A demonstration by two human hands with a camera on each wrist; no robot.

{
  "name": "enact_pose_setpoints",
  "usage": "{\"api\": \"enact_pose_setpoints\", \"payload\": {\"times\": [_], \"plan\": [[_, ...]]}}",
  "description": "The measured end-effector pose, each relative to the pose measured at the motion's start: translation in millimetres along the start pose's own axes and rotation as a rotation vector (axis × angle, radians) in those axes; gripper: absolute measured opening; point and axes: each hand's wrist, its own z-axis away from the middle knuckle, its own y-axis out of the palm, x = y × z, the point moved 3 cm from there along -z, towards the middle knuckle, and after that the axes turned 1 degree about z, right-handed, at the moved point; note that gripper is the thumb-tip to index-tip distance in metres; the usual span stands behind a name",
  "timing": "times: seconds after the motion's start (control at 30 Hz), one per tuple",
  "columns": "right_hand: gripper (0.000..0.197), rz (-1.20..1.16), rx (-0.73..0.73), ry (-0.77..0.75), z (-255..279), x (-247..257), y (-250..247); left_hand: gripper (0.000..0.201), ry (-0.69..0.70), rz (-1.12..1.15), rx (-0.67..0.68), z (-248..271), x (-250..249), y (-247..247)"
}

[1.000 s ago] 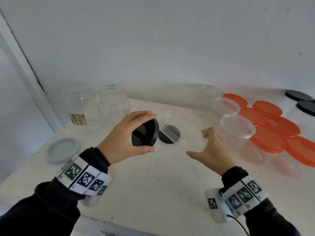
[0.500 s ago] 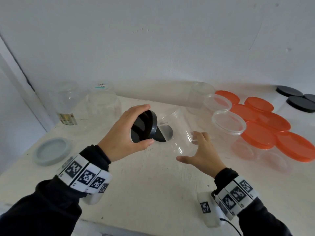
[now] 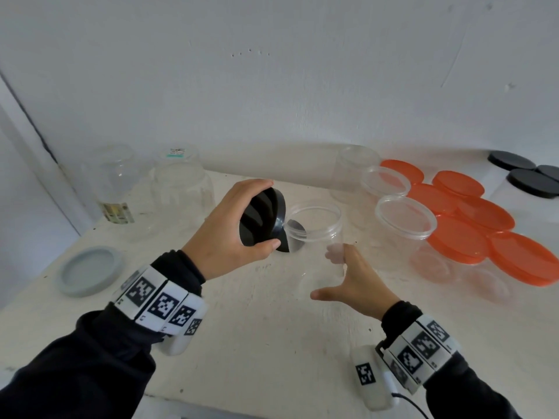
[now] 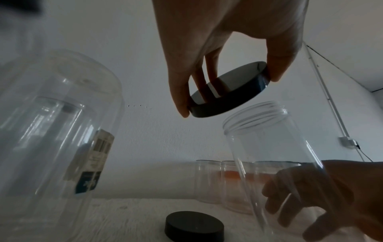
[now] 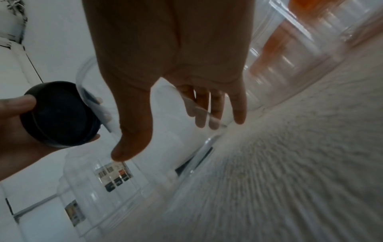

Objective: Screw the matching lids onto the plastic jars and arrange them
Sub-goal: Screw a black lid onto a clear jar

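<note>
As the head view shows it, the left hand [image 3: 225, 234] pinches a black lid [image 3: 262, 217] by its rim, thumb below and fingers on top, just beside the mouth of a clear jar [image 3: 314, 237]. The right hand [image 3: 354, 282] holds this jar around its lower body, fingers behind the wall and thumb spread wide at the front. The jar stands near the middle of the white table [image 3: 242, 343], mouth up, long axis approx. vertical, leaning a little to the lid. The lid is tilted, its flat top facing me and to the left. At the right I see jars with orange lids [image 3: 459, 246] and some with black lids [image 3: 534, 182] already on; two open jars [image 3: 405, 216] beside them, a second black lid [image 3: 287, 244] on the table and a grey lid [image 3: 89, 269] at the left are not yet used. So I judge the work partly done, w/ several jars left.

In the left wrist view, the lid [image 4: 230, 91] hangs tilted over the threaded neck of the jar [image 4: 257, 117], not touching as far as I can tell; no thread is engaged.

In the right wrist view, which is blurred, the right hand's fingers [image 5: 213, 106] lie against the jar wall, thumb apart; the lid [image 5: 60, 113] is at the left.
</note>
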Motion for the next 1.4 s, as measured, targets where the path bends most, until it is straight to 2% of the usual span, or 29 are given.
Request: {"api": "enact_pose_setpoints", "payload": {"times": [0.13,0.3,0.47,0.7,0.93,1.2,1.33,1.4], "plan": [[0.092,-0.086,0.062,-0.012,0.3,-0.2,1.0,0.073,0.008,0.009,0.016,-1.2,0.4,0.1],[0.086,-0.167,0.156,-0.005,3.7,5.5,8.3,0.073,0.051,0.014,0.058,-2.7,-3.7,6.3],[0.077,-0.193,0.089,-0.029,5.3,12.8,11.3,0.072,0.056,0.007,0.114,-3.4,-4.1,14.6],[0.082,-0.212,0.050,-0.053,7.9,16.9,15.7,0.068,0.057,0.023,0.166,-7.4,-10.1,22.9],[0.080,-0.230,0.067,-0.118,12.2,27.0,18.5,0.069,0.087,-0.061,0.260,-14.2,-19.5,33.5],[0.085,-0.192,0.069,-0.129,14.9,28.0,20.0,0.072,0.090,-0.117,0.304,-15.3,-26.2,37.2],[0.094,-0.112,0.151,-0.108,13.9,30.9,17.3,0.076,0.034,-0.093,0.337,-14.2,-28.2,35.7],[0.102,-0.072,0.230,-0.075,13.8,34.2,7.3,0.086,0.012,-0.046,0.336,-12.1,-27.6,35.2]]}}
